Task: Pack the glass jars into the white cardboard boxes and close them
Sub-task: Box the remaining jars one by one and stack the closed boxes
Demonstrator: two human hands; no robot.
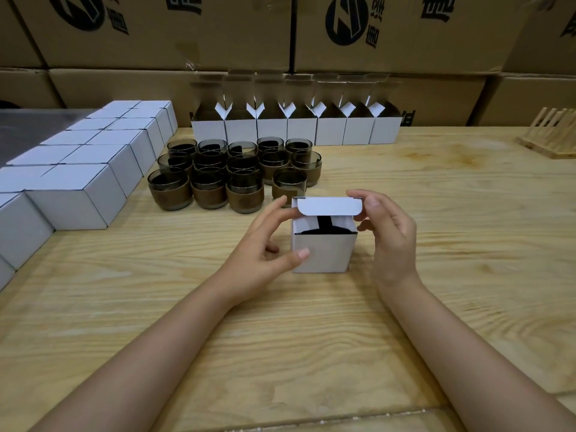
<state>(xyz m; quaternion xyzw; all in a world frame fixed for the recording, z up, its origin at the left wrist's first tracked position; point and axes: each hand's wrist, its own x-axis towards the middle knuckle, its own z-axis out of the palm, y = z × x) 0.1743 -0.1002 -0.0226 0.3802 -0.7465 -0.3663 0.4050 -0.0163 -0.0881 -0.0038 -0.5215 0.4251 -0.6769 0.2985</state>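
A white cardboard box [324, 252] stands in the middle of the wooden table, its lid flap [329, 206] bent forward over the opening. A dark jar shows through the gap under the flap. My left hand [265, 244] holds the box's left side, fingertips on the flap's left corner and thumb on the front face. My right hand [389, 232] grips the flap's right corner and the right side. Behind the box stand several dark glass jars [230, 176] with brown sleeves.
Several open white boxes [296, 129] line the back of the table. Closed white boxes [84, 169] are stacked in rows on the left. A wooden rack [551, 135] sits at the far right. Large brown cartons [280, 32] form a wall behind.
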